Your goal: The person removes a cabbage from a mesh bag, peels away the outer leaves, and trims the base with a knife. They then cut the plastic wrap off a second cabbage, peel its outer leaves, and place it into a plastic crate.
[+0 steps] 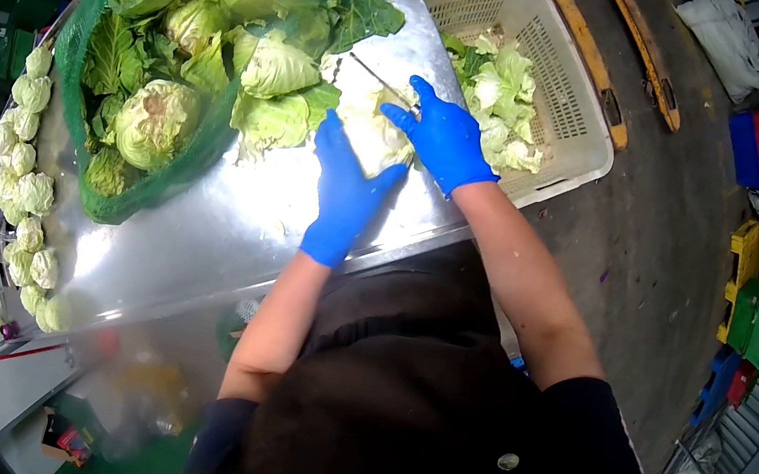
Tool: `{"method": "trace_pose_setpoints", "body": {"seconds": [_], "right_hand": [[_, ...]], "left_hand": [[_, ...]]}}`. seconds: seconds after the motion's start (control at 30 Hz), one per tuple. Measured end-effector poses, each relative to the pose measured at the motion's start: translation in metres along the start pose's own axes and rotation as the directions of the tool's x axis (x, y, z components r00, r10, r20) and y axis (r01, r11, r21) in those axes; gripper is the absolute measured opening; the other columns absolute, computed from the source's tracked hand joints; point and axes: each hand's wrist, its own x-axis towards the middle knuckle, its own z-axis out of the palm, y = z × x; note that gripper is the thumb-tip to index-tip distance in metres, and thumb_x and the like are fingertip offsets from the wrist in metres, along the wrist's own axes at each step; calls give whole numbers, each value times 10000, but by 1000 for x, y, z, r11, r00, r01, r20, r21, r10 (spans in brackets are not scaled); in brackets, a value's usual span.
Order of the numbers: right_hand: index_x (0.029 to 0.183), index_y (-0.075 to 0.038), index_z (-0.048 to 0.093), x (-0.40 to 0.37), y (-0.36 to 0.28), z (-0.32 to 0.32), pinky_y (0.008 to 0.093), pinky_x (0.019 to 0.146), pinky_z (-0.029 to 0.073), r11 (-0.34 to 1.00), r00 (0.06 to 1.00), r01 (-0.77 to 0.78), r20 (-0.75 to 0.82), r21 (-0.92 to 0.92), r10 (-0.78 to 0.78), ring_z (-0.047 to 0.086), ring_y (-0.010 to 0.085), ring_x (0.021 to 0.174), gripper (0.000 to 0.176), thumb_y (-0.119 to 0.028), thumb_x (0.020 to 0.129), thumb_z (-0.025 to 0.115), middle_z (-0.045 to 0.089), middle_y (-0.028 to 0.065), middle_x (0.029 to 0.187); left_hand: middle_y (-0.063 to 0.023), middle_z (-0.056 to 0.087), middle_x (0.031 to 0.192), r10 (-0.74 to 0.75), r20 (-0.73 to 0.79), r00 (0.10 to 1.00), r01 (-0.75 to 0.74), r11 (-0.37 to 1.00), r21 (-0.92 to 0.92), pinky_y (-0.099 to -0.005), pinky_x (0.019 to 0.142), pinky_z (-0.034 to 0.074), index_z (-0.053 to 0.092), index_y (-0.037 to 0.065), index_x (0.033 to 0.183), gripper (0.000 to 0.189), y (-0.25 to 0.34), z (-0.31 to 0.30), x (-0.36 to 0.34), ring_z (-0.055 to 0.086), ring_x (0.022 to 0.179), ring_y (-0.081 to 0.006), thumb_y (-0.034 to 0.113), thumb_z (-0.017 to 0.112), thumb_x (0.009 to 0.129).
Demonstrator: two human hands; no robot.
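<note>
Cabbage (371,122), glare-bleached, partly behind hands (346,196) (452,143), knife (374,73), handle mostly hidden

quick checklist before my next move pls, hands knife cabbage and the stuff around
1. Gloves on: ok, blue on both the left hand and right hand.
2. Knife in hand: ok, the right hand holds it.
3. Left fingers off the blade: ok, they show apart from it in this view.
4. Cabbage held firmly: cannot tell; the left hand is at it, but pressure doesn't show.
5. Table around it free of loose leaves: not ok, some lie beside it.
6. Room in the crate: ok, the leaf heap covers only part.
</note>
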Motion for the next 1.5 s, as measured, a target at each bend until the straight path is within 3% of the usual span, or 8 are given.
{"method": "trace_pose_setpoints", "body": {"seconds": [0.2,0.37,0.57,0.63,0.73,0.87,1.3,1.5], "right_hand": [[940,-63,695,35,58,17,466,772,517,986,980,-111,-151,125,129,650,390,869,391,-434,840,621,675,218,944],[1121,-36,652,26,93,-11,451,771,524,956,929,-292,-250,-38,274,666,373,846,520,-475,844,648,693,184,951],[1068,-113,679,-49,17,-31,433,585,499,980,986,163,19,113,-166,644,301,631,439,-499,864,637,657,105,710],[1037,-209,692,-64,16,-42,395,564,509,969,942,244,225,41,-247,637,263,614,232,-376,881,648,649,75,723],[1030,-252,690,-82,20,-56,364,547,514,841,838,533,190,-90,-511,639,240,622,160,-280,888,622,638,49,767],[766,-96,619,-85,13,-67,447,534,461,908,897,419,161,-16,-412,605,359,598,358,-424,906,589,587,164,633],[788,-85,619,-86,17,-73,439,538,458,921,914,391,127,-9,-386,609,351,619,335,-387,925,572,596,159,669],[962,-152,682,-58,41,-69,406,556,500,993,993,-9,-118,115,22,638,282,655,179,-303,926,593,638,129,809]], "left_hand": [[-173,302,1476,167,134,977,-136,967,-214,-399,1116,327,173,48,1507,1121,-39,-27,-25,358,1355,-297,251,869,652],[-149,305,1489,93,180,979,22,833,-554,-396,1136,303,164,62,1513,1095,-43,-37,-35,353,1363,-276,198,844,665],[-204,306,1475,35,69,997,-7,931,-366,-407,1133,274,303,15,1448,913,-32,-19,-19,329,1369,-341,258,806,726],[-206,358,1445,21,49,999,-4,945,-327,-406,1120,300,323,17,1436,900,-35,-13,-11,357,1354,-337,248,815,718],[-208,390,1424,53,51,997,-33,942,-335,-406,1105,328,313,13,1443,929,-37,-6,-6,396,1330,-331,234,825,700],[-218,415,1414,1,44,999,10,969,-248,-406,1079,365,291,6,1458,984,-30,-3,-2,429,1307,-352,228,836,669],[-207,461,1371,36,90,995,-26,994,-105,-418,1040,399,341,31,1434,940,-18,-2,4,468,1253,-366,226,837,659],[-206,437,1396,81,110,991,-77,996,-39,-443,1069,359,336,32,1439,945,2,-1,-9,444,1273,-362,223,818,649]]}}
